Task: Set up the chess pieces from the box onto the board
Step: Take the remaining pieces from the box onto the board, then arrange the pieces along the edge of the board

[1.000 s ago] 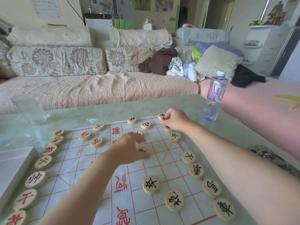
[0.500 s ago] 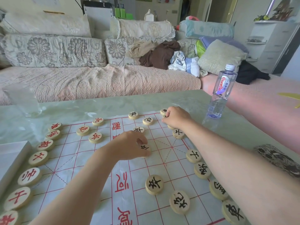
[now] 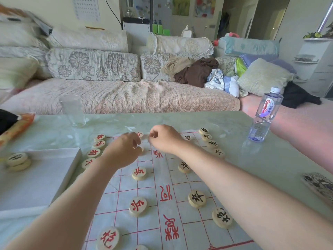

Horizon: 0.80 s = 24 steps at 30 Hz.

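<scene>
Head view | left hand (image 3: pixel 124 150) pinches a piece (image 3: pixel 142 148) far-centre on board (image 3: pixel 191 230) | right hand (image 3: pixel 164 139) curled, contents unclear | advice: seat it squarely on a line crossing, nudging nothing nearby.

Forearms outstretched, left hand (image 3: pixel 124 150) curled; right hand (image 3: pixel 164 139) curled, just beside

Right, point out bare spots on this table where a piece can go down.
Bare table right of the board, between its edge and the water bottle; also the far strip between glass and bottle. Crowded: the red pieces beside the white box, and where left hand and right hand meet.
</scene>
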{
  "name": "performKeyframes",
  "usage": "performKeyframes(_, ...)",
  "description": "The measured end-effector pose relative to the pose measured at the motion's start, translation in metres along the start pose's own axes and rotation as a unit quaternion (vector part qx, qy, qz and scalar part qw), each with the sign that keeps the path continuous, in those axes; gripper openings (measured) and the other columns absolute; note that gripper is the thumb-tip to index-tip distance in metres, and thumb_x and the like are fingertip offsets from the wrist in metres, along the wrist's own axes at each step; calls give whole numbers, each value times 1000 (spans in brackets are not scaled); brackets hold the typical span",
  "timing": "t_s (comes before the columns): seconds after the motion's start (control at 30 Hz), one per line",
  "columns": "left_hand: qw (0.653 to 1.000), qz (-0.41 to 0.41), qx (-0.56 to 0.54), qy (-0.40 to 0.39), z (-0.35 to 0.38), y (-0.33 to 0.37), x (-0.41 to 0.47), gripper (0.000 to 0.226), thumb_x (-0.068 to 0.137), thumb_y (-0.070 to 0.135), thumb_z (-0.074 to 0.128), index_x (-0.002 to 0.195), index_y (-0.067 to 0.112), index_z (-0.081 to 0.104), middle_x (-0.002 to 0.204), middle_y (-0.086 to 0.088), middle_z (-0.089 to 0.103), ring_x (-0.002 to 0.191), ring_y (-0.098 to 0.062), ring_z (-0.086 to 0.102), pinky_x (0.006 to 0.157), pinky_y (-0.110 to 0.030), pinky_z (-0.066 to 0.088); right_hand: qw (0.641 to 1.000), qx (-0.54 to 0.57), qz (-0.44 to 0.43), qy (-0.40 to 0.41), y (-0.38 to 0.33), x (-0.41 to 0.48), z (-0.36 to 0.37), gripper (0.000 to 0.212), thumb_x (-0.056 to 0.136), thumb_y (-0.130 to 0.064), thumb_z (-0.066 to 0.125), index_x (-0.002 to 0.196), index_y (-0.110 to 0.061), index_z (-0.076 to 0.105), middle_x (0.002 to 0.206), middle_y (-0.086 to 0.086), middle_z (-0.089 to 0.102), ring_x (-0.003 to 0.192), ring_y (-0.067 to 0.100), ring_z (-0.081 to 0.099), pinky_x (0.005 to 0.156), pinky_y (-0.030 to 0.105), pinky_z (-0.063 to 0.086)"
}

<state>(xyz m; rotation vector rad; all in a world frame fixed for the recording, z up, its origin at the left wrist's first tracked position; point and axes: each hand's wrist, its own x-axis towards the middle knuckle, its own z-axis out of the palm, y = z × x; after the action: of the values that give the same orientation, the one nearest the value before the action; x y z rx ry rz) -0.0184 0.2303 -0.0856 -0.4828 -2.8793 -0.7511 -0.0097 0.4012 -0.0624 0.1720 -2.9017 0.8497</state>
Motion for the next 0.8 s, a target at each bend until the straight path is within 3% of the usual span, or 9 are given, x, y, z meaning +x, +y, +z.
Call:
performKeyframes(0.1, 998, -64, 2, 24, -27, -51, -18, 16, 80, 18, 57, 92, 28, 56, 93, 5, 62, 83, -18, 57, 70, -29, 43, 999, 8, -40, -29, -48, 3, 31, 9, 90, -27, 57, 87, -27, 66, 93, -6, 66, 88, 15, 59, 70, 25, 42)
performKeyframes(0.3, 981, -175, 37, 77, -73, -139, -68, 24, 84, 17, 51, 106, 22, 59, 104, -1, 62, 87, -21, 55, 74, -29, 45, 992, -3, -96, -87, -135, 14, 95, 13, 88, -25, 57, 96, -24, 68, 104, -2, 68, 98, 20, 62, 81, 30, 50)
performKeyframes(0.47, 968, -226, 41, 99, -91, -187, -98, 32, 83, 16, 50, 115, 19, 58, 113, -4, 59, 109, -25, 51, 87, -36, 47, 979, -7, -141, -144, -201, 19, 143, 21, 91, -24, 57, 111, -25, 65, 117, -3, 63, 107, 19, 59, 82, 25, 43)
performKeyframes(0.6, 965, -231, 46, 120, -99, -213, -116, 41, 81, 14, 56, 122, 16, 53, 123, -7, 53, 115, -27, 46, 95, -39, 43, 971, -57, -162, -167, -239, 31, 182, 41, 91, -24, 58, 131, -21, 54, 136, 8, 49, 122, 27, 52, 98, 33, 43)
performKeyframes(0.8, 959, -237, -14, 155, -108, -241, -137, 49, 81, 10, 56, 130, 15, 49, 127, -7, 52, 118, -27, 49, 96, -32, 40, 968, -97, -148, -176, -274, 51, 223, 68, 91, -21, 55, 152, -30, 28, 142, 14, 39, 132, 37, 44, 103, 40, 40)
